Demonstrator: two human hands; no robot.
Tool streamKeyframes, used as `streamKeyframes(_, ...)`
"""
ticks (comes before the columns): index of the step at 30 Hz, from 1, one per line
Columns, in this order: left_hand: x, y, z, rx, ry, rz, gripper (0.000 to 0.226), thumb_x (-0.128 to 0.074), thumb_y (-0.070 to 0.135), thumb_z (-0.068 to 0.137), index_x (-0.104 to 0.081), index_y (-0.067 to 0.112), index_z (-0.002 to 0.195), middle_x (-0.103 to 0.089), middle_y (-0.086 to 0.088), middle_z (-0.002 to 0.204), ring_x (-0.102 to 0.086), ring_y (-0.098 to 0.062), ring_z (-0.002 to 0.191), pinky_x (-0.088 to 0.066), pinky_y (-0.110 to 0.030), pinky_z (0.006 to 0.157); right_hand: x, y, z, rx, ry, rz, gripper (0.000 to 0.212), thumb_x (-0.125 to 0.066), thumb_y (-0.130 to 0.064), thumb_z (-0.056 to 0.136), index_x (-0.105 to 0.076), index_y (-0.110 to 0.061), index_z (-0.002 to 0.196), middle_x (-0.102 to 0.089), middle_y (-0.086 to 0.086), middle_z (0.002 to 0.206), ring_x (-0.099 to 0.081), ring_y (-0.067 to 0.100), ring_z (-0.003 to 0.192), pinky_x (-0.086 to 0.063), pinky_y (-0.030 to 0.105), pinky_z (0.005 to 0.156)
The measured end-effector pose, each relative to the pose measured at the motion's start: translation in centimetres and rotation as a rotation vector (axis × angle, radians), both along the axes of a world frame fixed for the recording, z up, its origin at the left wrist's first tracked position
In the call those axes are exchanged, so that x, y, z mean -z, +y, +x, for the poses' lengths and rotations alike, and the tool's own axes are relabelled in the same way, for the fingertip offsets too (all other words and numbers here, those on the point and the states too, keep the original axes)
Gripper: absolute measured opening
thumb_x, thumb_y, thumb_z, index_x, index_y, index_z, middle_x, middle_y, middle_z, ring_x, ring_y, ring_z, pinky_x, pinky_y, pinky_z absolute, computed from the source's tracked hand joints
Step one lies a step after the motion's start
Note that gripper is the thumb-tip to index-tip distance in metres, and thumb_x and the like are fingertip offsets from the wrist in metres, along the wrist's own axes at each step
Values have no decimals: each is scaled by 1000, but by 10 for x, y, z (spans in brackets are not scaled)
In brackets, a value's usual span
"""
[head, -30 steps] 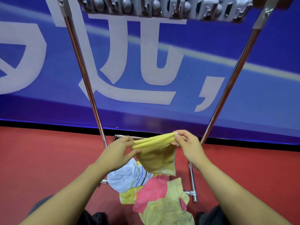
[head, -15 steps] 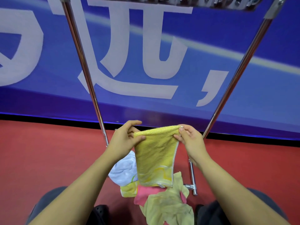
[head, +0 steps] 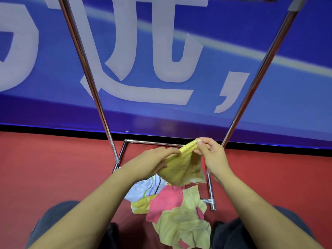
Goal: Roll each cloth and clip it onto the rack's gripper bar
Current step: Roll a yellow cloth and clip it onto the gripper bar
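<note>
Yellow terry cloth (head: pixel 181 168) hangs between our two hands, above the rack's base and in front of our knees. Our right hand (head: pixel 212 153) pinches its upper corner between thumb and forefinger, lifting that corner highest. Our left hand (head: pixel 149 163) grips the opposite edge, fingers stretched along the top and thumb tucked under the fabric, so the cloth sags in a loose fold between the two holds, its lower edge dangling free.

Just below it, on the red floor (head: pixel 45 173), lies a heap of other cloths: a white one with coloured stripes (head: pixel 143 189), a pink one (head: pixel 167 200) partly on top of it, and a pale yellow-green one (head: pixel 185 225) nearest our feet, overlapping the pink.

We see the chrome rack around the heap: its left upright (head: pixel 86 72) and right upright (head: pixel 258 76) rise and spread apart toward the top edge, and the base rails (head: pixel 210 189) frame the pile. Behind stands a blue banner (head: pixel 269 105) with large white characters.
</note>
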State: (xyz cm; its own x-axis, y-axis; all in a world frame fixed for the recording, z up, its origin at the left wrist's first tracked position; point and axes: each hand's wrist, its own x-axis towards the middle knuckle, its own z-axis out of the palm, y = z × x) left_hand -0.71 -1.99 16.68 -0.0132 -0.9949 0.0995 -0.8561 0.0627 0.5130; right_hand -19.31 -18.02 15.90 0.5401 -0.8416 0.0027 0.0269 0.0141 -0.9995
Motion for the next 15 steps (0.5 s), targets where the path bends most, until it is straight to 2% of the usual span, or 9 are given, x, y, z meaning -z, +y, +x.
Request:
streamKeyframes(2,2,-2,4,24,-35,40,46,-55,15,101,-48,44,136,-55,6,111,-59,-18,99,-51,-38,89,2,-5,-2,12,26,-20,11,-57,-6,101,-68,-8,100,-73,16,96,-71,17,86,-57,17,78)
streamKeyframes(4,4,-3,8,21,-55,111,42,-54,15,101,-56,40,135,-53,5,105,-58,-19,96,-49,-38,89,6,-6,-1,5,45,-19,12,-57,-5,100,-68,-10,98,-72,12,92,-71,14,85,-57,18,78)
streamKeyframes(9,7,0,11,-19,-36,176,47,-60,17,96,-56,36,140,-65,1,108,-59,-15,93,-46,-33,89,13,-2,3,-50,72,-18,11,-57,-5,101,-68,-7,99,-72,12,92,-71,8,83,-58,19,80)
streamKeyframes(12,6,1,11,-56,-11,170,48,-61,21,97,-54,39,141,-62,7,82,-52,-3,68,-41,-24,72,11,0,4,-54,67,-13,11,-56,-5,101,-66,-3,103,-71,13,93,-70,12,84,-58,19,79)
streamKeyframes(15,7,1,10,-78,30,187,50,-61,22,96,-53,43,141,-53,9,69,-50,-1,62,-36,-12,63,10,4,3,-60,61,-7,11,-55,-5,101,-66,-3,102,-70,14,92,-69,13,84,-57,17,77)
